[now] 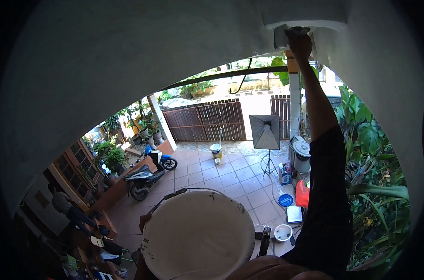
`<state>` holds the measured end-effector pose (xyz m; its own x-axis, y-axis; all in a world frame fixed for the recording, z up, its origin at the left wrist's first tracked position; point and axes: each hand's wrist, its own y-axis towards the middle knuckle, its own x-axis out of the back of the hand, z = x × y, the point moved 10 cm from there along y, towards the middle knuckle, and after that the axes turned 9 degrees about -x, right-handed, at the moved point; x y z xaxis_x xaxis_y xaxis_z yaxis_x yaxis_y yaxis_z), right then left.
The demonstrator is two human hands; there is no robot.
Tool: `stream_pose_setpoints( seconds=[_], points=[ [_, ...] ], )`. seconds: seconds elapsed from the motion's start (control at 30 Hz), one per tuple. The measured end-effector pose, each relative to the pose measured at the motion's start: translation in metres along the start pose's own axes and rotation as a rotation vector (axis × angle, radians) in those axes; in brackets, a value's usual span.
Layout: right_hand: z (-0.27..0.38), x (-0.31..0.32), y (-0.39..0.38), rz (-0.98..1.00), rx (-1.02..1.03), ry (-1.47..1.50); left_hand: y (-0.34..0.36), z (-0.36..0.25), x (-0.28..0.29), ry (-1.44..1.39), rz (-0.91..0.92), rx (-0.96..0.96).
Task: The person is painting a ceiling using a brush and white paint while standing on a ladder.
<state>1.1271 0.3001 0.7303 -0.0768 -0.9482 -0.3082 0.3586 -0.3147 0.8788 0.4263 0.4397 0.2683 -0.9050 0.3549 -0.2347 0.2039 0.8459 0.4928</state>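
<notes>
My right hand [299, 44] is raised at the top right, gripping a dark, flat tool [297, 31] that looks like a scraper, against the pale ledge [324, 16] of the ceiling at a corner. My left hand [144, 224] grips the left side of a large round container [195, 233] at the lower middle, with fingers partly hidden behind it. The container holds a smooth, off-white substance and has a smudged rim. My bare leg [272, 270] shows at the bottom edge, beside part of what looks like a ladder [265, 240].
Below are a tiled floor [230, 175], a scooter [146, 175], a softbox on a stand [264, 130], paint buckets [215, 150], a red container [302, 193] and a wooden gate [202, 121]. Dense plants [375, 186] line the right. Another person [62, 205] is at the far left.
</notes>
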Motion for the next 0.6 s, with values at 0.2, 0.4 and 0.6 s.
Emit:
stream_pose_setpoints(
  seconds=[0.2, 0.4, 0.6],
  points=[
    [0.016, -0.052, -0.011, 0.043, -0.127, 0.031, -0.003, -0.015, 0.019, 0.074, -0.061, -0.052],
    [0.061, -0.015, 0.01, -0.108, 0.445, 0.094, -0.021, -0.012, 0.03, 0.119, -0.112, -0.053],
    [0.044, -0.046, 0.022, -0.117, 0.189, 0.05, -0.017, -0.01, 0.028, 0.132, -0.107, -0.078]
  ],
)
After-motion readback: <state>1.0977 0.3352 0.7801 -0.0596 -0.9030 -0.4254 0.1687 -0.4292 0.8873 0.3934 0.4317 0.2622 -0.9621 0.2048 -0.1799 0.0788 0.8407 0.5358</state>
